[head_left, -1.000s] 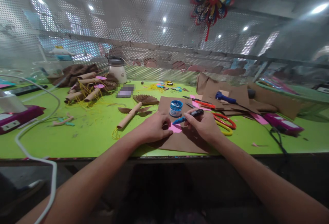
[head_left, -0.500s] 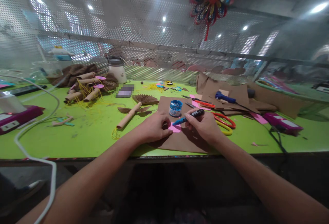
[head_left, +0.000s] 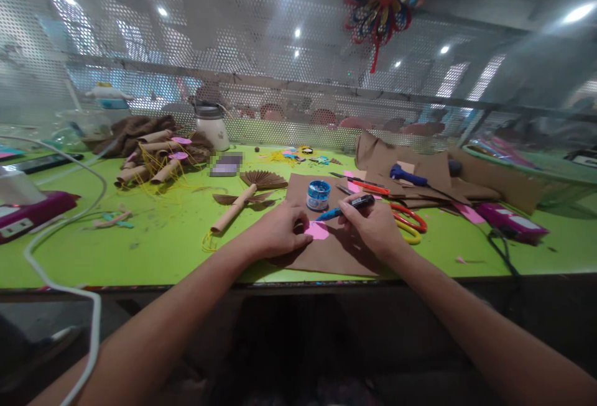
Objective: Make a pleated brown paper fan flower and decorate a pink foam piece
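My left hand (head_left: 278, 232) presses down on a small pink paper piece (head_left: 318, 230) that lies on a brown paper sheet (head_left: 326, 250) near the table's front edge. My right hand (head_left: 373, 226) is closed around a blue and black marker (head_left: 346, 207), whose tip hovers just above the pink piece. A small blue round pot (head_left: 318, 194) stands on the same brown sheet just behind the marker.
Red and yellow scissors (head_left: 409, 222) lie right of my right hand, with an orange cutter (head_left: 368, 186) and crumpled brown paper (head_left: 420, 170) behind. A folded brown paper fan on a tube (head_left: 247, 191) lies to the left, and paper rolls (head_left: 153, 160), a white jar (head_left: 212, 126) and a white cable (head_left: 60, 226) further left.
The marker tip has lifted slightly off the pink piece and my right hand has shifted a little to the right. My left hand has stayed in place.
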Demonstrator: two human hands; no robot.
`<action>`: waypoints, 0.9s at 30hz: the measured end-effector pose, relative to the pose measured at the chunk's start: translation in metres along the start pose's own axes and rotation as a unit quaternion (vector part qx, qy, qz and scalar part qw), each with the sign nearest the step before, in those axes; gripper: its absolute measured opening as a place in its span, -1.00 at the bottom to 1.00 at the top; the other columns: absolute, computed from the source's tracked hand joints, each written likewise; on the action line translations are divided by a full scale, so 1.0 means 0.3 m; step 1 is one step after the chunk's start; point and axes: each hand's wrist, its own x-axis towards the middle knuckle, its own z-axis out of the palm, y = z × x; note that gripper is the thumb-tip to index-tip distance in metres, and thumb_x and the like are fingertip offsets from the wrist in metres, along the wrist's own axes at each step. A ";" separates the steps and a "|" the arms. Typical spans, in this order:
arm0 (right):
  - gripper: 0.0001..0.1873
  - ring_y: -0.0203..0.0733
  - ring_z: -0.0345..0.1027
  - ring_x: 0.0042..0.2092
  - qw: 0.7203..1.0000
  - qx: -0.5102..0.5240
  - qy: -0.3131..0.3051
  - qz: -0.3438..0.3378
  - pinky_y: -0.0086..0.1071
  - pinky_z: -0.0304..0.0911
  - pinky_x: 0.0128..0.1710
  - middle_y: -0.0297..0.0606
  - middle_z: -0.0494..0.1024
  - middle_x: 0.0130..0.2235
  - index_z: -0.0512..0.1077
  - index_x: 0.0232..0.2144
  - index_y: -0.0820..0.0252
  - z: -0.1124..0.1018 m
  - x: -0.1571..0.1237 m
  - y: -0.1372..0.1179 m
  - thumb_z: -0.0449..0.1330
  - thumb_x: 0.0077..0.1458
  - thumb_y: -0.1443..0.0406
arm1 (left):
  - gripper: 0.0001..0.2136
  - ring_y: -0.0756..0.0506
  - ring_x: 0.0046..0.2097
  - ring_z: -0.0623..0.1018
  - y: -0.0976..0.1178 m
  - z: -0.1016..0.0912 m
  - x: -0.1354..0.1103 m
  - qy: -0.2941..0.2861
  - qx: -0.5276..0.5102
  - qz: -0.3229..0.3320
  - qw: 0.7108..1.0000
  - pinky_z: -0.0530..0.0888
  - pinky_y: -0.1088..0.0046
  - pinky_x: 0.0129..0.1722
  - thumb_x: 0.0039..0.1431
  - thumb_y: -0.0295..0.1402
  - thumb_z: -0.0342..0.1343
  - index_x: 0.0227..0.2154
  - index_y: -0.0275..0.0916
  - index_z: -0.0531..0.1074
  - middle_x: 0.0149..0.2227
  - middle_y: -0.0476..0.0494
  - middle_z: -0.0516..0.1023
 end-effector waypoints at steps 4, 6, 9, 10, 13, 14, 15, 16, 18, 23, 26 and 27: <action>-0.68 -0.28 0.31 -0.57 1.000 -0.020 -0.008 0.003 -0.43 0.23 -0.53 -0.30 0.46 -0.59 0.37 -0.45 0.21 0.004 0.000 -0.009 0.14 0.02 0.06 | -0.83 -0.06 -0.32 0.38 -0.001 0.001 0.000 0.000 -0.001 0.004 1.000 0.29 0.46 -0.35 0.01 -0.27 0.09 -0.38 -0.27 0.42 -0.31 -0.12 0.42; -0.68 -0.27 0.32 -0.56 1.000 -0.026 -0.009 0.002 -0.42 0.23 -0.53 -0.30 0.47 -0.58 0.38 -0.44 0.22 0.006 -0.001 -0.015 0.14 0.02 0.05 | -0.83 -0.05 -0.33 0.38 0.000 0.000 -0.001 0.000 -0.003 0.005 1.000 0.29 0.46 -0.35 0.02 -0.26 0.09 -0.39 -0.27 0.41 -0.32 -0.11 0.42; -0.68 -0.26 0.33 -0.56 1.000 -0.025 -0.010 -0.001 -0.42 0.25 -0.52 -0.28 0.48 -0.57 0.38 -0.43 0.22 0.006 -0.001 -0.016 0.13 0.02 0.05 | -0.83 -0.06 -0.33 0.38 0.002 -0.002 -0.002 -0.002 -0.006 0.001 1.000 0.29 0.46 -0.35 0.02 -0.26 0.09 -0.38 -0.27 0.41 -0.32 -0.11 0.41; -0.68 -0.26 0.33 -0.56 1.000 -0.025 -0.010 -0.001 -0.42 0.25 -0.52 -0.28 0.48 -0.57 0.37 -0.43 0.22 0.006 -0.001 -0.015 0.14 0.02 0.06 | -0.82 -0.06 -0.32 0.38 0.003 -0.001 -0.002 -0.001 -0.006 0.000 1.000 0.29 0.46 -0.35 0.01 -0.26 0.09 -0.38 -0.26 0.41 -0.32 -0.11 0.41; -0.68 -0.26 0.34 -0.56 1.000 -0.029 -0.008 0.000 -0.42 0.25 -0.53 -0.28 0.48 -0.57 0.38 -0.44 0.22 0.006 0.000 -0.008 0.14 0.01 0.06 | -0.82 -0.06 -0.31 0.39 0.001 0.000 -0.001 0.000 -0.008 -0.002 1.000 0.30 0.45 -0.34 0.01 -0.26 0.10 -0.38 -0.26 0.41 -0.31 -0.12 0.41; -0.68 -0.26 0.34 -0.56 1.000 -0.030 -0.006 0.001 -0.42 0.25 -0.53 -0.28 0.48 -0.57 0.38 -0.44 0.21 0.005 0.000 -0.006 0.14 0.01 0.06 | -0.82 -0.06 -0.31 0.38 0.000 0.001 -0.001 0.001 -0.007 -0.001 1.000 0.30 0.45 -0.35 0.01 -0.26 0.10 -0.38 -0.26 0.41 -0.31 -0.11 0.41; -0.68 -0.25 0.33 -0.56 1.000 -0.031 -0.005 0.001 -0.42 0.25 -0.53 -0.28 0.48 -0.57 0.38 -0.44 0.21 0.005 -0.001 -0.004 0.14 0.01 0.06 | -0.82 -0.07 -0.31 0.38 -0.001 0.002 -0.001 0.002 -0.006 -0.001 1.000 0.30 0.45 -0.35 0.01 -0.26 0.10 -0.38 -0.26 0.41 -0.31 -0.11 0.41; -0.68 -0.25 0.33 -0.57 0.999 -0.031 -0.004 0.002 -0.42 0.25 -0.54 -0.28 0.48 -0.57 0.38 -0.45 0.21 0.005 -0.001 -0.002 0.14 0.02 0.06 | -0.82 -0.07 -0.31 0.38 -0.002 0.003 -0.001 0.003 -0.004 0.001 1.000 0.30 0.45 -0.35 0.01 -0.26 0.10 -0.38 -0.26 0.41 -0.31 -0.12 0.41; -0.68 -0.26 0.33 -0.58 1.000 -0.030 -0.003 0.003 -0.42 0.24 -0.55 -0.27 0.48 -0.58 0.38 -0.45 0.21 0.004 -0.002 -0.002 0.13 0.02 0.05 | -0.82 -0.07 -0.31 0.39 -0.003 0.004 -0.001 0.006 0.000 0.005 1.000 0.30 0.45 -0.35 0.01 -0.26 0.09 -0.38 -0.26 0.41 -0.31 -0.12 0.41; -0.68 -0.27 0.31 -0.60 1.000 -0.028 -0.004 0.012 -0.43 0.24 -0.56 -0.28 0.47 -0.59 0.38 -0.46 0.22 0.000 -0.005 -0.010 0.13 0.02 0.06 | -0.82 -0.07 -0.32 0.39 -0.003 0.002 0.000 0.005 0.002 0.009 1.000 0.29 0.44 -0.34 0.02 -0.25 0.09 -0.38 -0.26 0.42 -0.31 -0.12 0.42; -0.68 -0.28 0.31 -0.60 0.999 -0.031 0.000 0.015 -0.43 0.23 -0.57 -0.29 0.47 -0.59 0.38 -0.46 0.22 -0.003 -0.008 -0.014 0.13 0.02 0.06 | -0.81 -0.07 -0.31 0.39 -0.002 0.001 0.000 0.004 0.006 0.010 1.000 0.29 0.44 -0.34 0.03 -0.24 0.08 -0.37 -0.26 0.42 -0.31 -0.13 0.42; -0.68 -0.27 0.31 -0.60 0.999 -0.031 0.001 0.016 -0.43 0.22 -0.58 -0.29 0.47 -0.59 0.38 -0.46 0.22 -0.003 -0.009 -0.015 0.13 0.02 0.06 | -0.80 -0.07 -0.31 0.39 -0.002 0.001 0.000 0.003 0.008 0.011 1.000 0.29 0.44 -0.34 0.03 -0.23 0.08 -0.37 -0.26 0.42 -0.30 -0.13 0.41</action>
